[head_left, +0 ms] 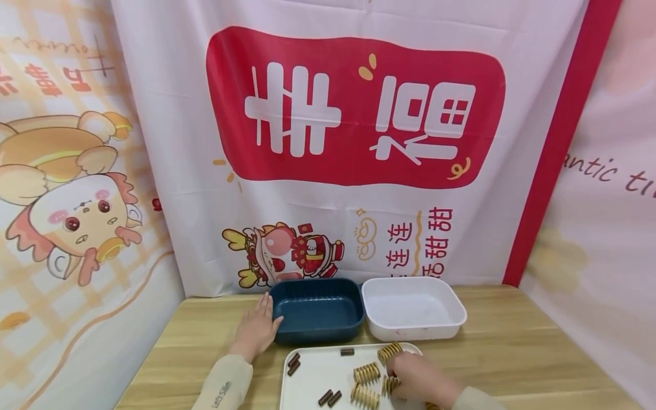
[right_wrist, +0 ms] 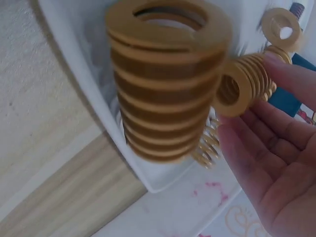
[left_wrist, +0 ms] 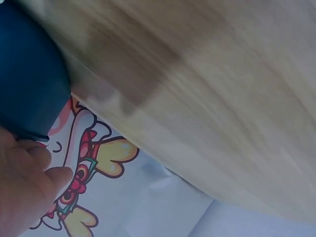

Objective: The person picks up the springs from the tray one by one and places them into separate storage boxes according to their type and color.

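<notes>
Nearest the right wrist camera looms one gold spring [right_wrist: 165,101], and at its three o'clock our right hand [right_wrist: 284,163] pinches a second spring [right_wrist: 254,74], best held squarely across its coils, while our left hand [head_left: 257,327] rests, grasping nothing, against the blue bin's wall [head_left: 320,335] at nine o'clock.

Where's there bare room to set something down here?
Bare tabletop lies right of the white bin and left of the left hand; that bin and the blue bin have bare floors. The tray is crowded on its right, by gold springs and the right hand.
</notes>
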The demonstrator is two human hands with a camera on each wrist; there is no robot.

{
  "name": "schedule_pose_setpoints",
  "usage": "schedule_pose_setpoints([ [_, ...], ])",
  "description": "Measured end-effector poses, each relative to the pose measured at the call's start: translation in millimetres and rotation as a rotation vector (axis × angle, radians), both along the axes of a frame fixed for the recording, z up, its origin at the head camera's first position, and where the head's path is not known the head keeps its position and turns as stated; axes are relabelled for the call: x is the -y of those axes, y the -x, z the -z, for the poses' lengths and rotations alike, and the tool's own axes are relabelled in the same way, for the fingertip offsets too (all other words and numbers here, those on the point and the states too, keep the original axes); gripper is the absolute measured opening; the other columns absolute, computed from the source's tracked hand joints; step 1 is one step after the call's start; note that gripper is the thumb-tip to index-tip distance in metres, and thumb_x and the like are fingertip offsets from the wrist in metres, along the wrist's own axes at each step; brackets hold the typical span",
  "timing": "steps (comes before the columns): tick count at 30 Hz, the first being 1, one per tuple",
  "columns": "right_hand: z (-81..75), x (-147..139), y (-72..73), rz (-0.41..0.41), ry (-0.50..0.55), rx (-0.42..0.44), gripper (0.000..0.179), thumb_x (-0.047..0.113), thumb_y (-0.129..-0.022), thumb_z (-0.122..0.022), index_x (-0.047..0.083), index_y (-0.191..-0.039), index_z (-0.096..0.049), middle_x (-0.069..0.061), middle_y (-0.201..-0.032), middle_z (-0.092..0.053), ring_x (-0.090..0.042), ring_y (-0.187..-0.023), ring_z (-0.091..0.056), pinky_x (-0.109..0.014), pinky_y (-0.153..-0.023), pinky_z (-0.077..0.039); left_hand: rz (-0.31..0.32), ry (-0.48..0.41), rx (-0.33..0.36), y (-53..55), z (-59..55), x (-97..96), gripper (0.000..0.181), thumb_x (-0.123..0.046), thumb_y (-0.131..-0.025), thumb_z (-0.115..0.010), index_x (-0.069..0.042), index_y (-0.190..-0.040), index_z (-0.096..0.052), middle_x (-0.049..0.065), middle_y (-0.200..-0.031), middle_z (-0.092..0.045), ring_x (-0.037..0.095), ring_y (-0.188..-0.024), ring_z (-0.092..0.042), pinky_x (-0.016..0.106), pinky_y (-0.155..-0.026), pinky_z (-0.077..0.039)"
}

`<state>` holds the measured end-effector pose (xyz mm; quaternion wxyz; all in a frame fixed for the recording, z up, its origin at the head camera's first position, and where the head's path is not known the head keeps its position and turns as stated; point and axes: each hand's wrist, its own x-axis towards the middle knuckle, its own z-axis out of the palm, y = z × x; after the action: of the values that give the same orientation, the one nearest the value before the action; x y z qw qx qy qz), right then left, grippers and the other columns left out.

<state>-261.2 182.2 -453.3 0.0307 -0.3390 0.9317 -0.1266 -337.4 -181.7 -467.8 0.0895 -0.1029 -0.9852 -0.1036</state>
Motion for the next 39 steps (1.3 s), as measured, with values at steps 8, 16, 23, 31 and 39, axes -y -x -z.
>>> schedule_pose_setpoints([
  [8, 8.8, 3, 1.1, 0.007, 0.022, -0.034, 0.027, 0.007, -0.063, -0.076, 0.02, -0.065, -0.052, 0.016, -0.057, -0.04, -0.003, -0.051, -0.032, -0.022, -0.045, -0.031, -0.02, -0.037, -0.019, -2.1, 4.5, 1.9, 0.07, -0.037, -0.098, -0.045, 0.017, -0.139, -0.027, 0.031, -0.147, -0.025, 0.042, -0.137, -0.023, 0.06, -0.106, -0.022],
  [16, 12.9, 3, 5.0, -0.002, -0.017, -0.099, 0.03, 0.008, -0.061, -0.079, 0.02, -0.063, -0.052, 0.016, -0.056, -0.041, -0.003, -0.05, -0.034, -0.022, -0.045, -0.032, -0.023, -0.03, -0.01, -0.8, 2.2, 1.5, 0.07, -0.038, -0.098, -0.045, 0.017, -0.139, -0.029, 0.03, -0.147, -0.027, 0.041, -0.137, -0.024, 0.061, -0.104, -0.023],
  [23, 13.0, 4, 6.0, -0.014, -0.01, -0.119, 0.033, 0.004, -0.057, -0.079, 0.019, -0.062, -0.051, 0.016, -0.056, -0.041, -0.003, -0.05, -0.034, -0.022, -0.045, -0.032, -0.028, 0.006, -0.003, 3.4, 6.6, 2.7, 0.068, -0.036, -0.098, -0.047, 0.015, -0.14, -0.029, 0.028, -0.149, -0.025, 0.039, -0.138, -0.023, 0.06, -0.105, -0.022],
  [31, 11.4, 5, 6.8, -0.028, -0.014, -0.104, 0.029, 0.006, -0.057, -0.078, 0.018, -0.06, -0.052, 0.015, -0.055, -0.04, -0.003, -0.049, -0.032, -0.022, -0.044, -0.03, -0.042, 0.003, 0.02, 3.9, 7.2, 3.9, 0.069, -0.037, -0.098, -0.046, 0.015, -0.14, -0.028, 0.029, -0.149, -0.024, 0.04, -0.138, -0.023, 0.061, -0.105, -0.021],
  [39, 7.1, -1, 17.3, -0.05, 0.045, 0.108, 0.018, 0.01, -0.062, -0.081, 0.017, -0.065, -0.064, 0.016, -0.057, -0.046, 0.0, -0.05, -0.037, -0.019, -0.046, -0.036, -0.058, 0.017, 0.033, 3.8, 2.3, 1.8, 0.069, -0.038, -0.098, -0.045, 0.014, -0.141, -0.028, 0.027, -0.149, -0.025, 0.038, -0.138, -0.023, 0.062, -0.105, -0.02],
])
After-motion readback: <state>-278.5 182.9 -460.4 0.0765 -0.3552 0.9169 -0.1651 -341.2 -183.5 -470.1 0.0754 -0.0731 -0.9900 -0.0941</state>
